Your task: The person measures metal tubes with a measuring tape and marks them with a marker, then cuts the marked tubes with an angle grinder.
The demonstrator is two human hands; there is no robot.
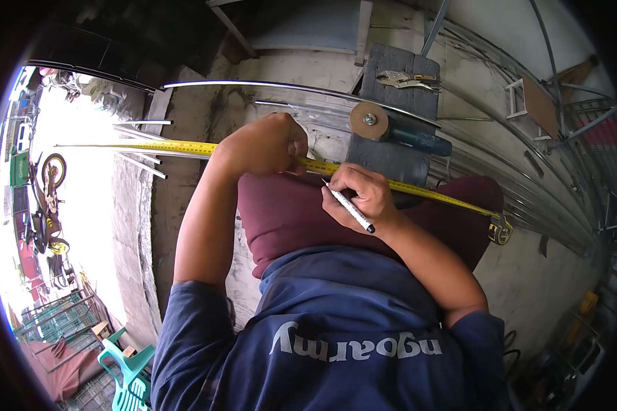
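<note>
A yellow tape measure is stretched across my lap, its case lying by my right knee. My left hand is closed around the tape, knuckles up, and a thin metal bar seems to run along with it to the left. Between the fingers of my right hand is a white marker with a black end, its tip down at the tape's lower edge. Beyond my hands, an angle grinder with a brown disc lies on a dark block.
Locking pliers rest on the block's far part. Long metal tubes lie across the floor ahead and to the right. A green plastic chair stands at the lower left, and a motorcycle is outside at the left.
</note>
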